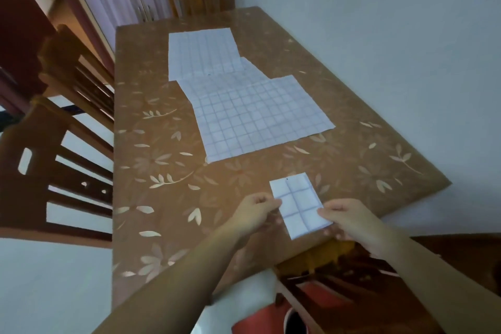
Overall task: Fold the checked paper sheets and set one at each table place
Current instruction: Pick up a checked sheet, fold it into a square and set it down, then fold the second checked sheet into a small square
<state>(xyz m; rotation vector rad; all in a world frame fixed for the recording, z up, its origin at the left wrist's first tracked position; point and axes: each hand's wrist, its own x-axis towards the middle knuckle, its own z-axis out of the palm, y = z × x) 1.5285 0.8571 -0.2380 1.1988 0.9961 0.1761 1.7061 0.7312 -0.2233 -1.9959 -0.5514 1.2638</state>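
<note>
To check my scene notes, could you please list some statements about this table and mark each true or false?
1. The left hand and right hand both pinch the small folded checked paper. True.
2. The large unfolded checked paper sheets lie on the brown floral table. True.
3. The unfolded sheets lie apart from one another. False: they overlap.
4. The folded paper is at the table's far end. False: it is at the near edge.

Left hand, right hand pinch folded sheet edges.
</note>
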